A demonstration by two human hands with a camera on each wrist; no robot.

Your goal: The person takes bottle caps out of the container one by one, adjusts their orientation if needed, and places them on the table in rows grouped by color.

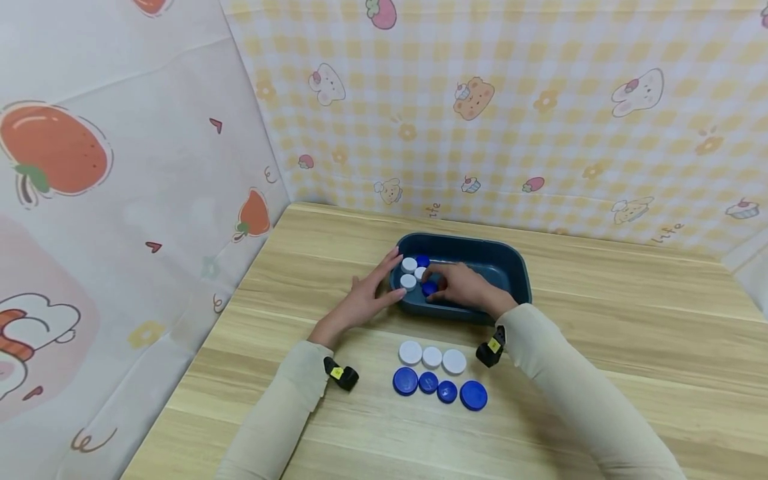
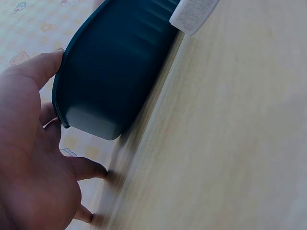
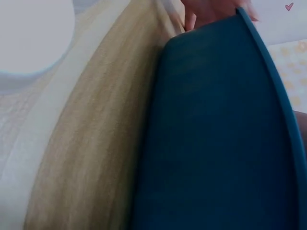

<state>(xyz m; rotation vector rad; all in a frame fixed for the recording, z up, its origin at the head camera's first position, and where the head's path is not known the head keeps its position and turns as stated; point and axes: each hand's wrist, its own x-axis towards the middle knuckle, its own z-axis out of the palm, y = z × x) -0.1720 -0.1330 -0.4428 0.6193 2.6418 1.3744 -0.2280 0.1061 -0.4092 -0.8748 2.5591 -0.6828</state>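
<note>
A dark teal tray (image 1: 480, 313) stands on the wooden table, with white caps (image 1: 408, 283) and blue caps (image 1: 423, 261) in its left end. Against the tray's left end rests my left hand (image 1: 359, 303), fingers spread; in the left wrist view the thumb of that hand (image 2: 33, 143) touches the rim of the tray (image 2: 105, 72). Inside the tray, my right hand (image 1: 465, 288) has its thumb and fingers around a blue cap (image 1: 429, 289), close beside a white cap (image 1: 421, 274). The right wrist view shows mostly the tray's outer wall (image 3: 216, 124).
In front of the tray lie a row of three white caps (image 1: 432, 357) and, nearer, a row of several blue caps (image 1: 447, 391). Behind the table (image 1: 630, 320) hangs a yellow checked cloth (image 1: 510, 153); a white printed cloth (image 1: 162, 133) hangs on the left.
</note>
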